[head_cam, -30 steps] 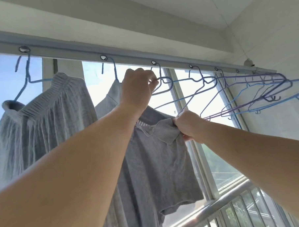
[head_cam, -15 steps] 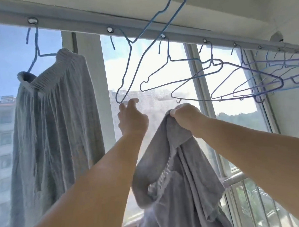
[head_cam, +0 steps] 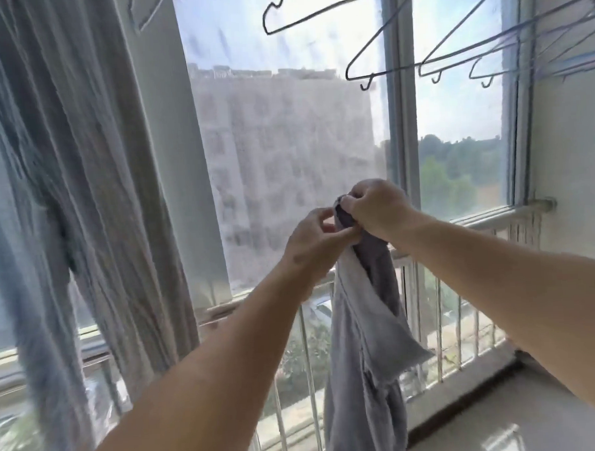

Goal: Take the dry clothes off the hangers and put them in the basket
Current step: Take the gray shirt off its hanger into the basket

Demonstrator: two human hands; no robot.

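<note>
Shirt (head_cam: pixel 365 328): a grey garment, off its hanger, hanging in front of the window (head_cam: pixel 286 150) between the two outstretched arms, its top bunched at the hands and its lower part falling past the bottom edge of the view. Right hand (head_cam: pixel 379 208): fingers curled over the top fold of the shirt, grasping it from above. Left hand (head_cam: pixel 315 238): just beside and slightly below the right, thumb and fingertips pinching the same bunched edge; the two hands touch at the cloth. Hangers (head_cam: pixel 418 59): several bare wire hangers, upper right, well above the hands, overlapping one another; their hooks lie out of view. Trousers (head_cam: pixel 65 174): a long, crinkled grey garment hanging at the left, well apart from the shirt, reaching from the top edge down to the lower left; blurred at its lower end. Railing (head_cam: pixel 463 303): pale vertical bars under the window sill, behind the shirt. Floor (head_cam: pixel 522 416): glossy light tiles at lower right. Beyond the glass, a pale block of flats and green trees.
</note>
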